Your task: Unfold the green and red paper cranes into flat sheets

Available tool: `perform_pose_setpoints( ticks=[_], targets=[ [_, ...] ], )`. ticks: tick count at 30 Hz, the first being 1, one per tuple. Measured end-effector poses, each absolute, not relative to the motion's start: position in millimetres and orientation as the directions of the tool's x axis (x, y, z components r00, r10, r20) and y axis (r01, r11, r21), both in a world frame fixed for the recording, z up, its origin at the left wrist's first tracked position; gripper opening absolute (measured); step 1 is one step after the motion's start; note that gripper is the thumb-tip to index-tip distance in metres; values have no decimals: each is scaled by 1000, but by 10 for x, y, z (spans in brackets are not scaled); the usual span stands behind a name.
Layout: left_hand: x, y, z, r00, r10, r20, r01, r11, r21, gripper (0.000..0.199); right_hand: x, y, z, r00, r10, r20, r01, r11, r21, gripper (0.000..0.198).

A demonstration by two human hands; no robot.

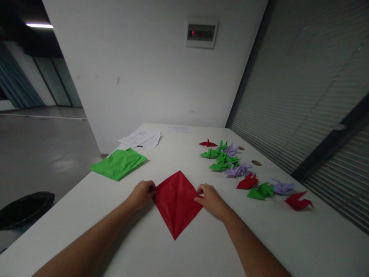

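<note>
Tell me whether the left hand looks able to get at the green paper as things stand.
Probably yes. The left hand would first have to let go of the red paper it pinches at one corner, but the green paper lies ahead and leftward on the white table, with nothing seen between.

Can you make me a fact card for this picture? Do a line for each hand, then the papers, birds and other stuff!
Left hand: holding the red paper at its left corner
Right hand: touching the paper's right corner
Red paper: creased, spread out, one corner pointing toward the person
Folded birds: red, green and purple, on the right side of the table
Green paper: creased, near the table's left edge
White papers: overlapping, beyond the green paper
Wall: has a box with a red light
</note>
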State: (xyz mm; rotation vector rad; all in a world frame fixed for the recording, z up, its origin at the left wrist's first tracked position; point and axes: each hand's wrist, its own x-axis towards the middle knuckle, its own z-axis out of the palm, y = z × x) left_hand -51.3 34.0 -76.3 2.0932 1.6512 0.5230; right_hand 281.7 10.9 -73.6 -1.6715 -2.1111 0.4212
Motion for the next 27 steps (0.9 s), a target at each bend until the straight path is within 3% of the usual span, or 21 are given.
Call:
perform_pose_setpoints(
  ticks=[4, 8, 14, 22, 27],
  targets=[
    [-541, 348, -774, 189, 980, 59, 779, -186, 598, 8, 2824, 157, -816, -139, 975, 172, 830, 210, -517, 27],
    [-561, 357, -771, 125, 988, 90, 687, -152, 711, 10, 2842, 213, -931, -94, 981, 172, 723, 186, -666, 45],
    [-578, 373, -769, 102, 990, 101, 678, -143, 721, 12, 2871, 232, -912, -110, 992, 58, 551, 109, -827, 31],
    [-639, 411, -781, 143, 985, 100, 698, -172, 695, 10, 2963, 183, -669, -241, 966, 96, 600, 226, -767, 14],
    [-648, 379, -735, 201, 974, 106, 753, -223, 619, 12, 2986, 127, -567, -358, 908, 216, 699, 414, -583, 15]
  ],
)
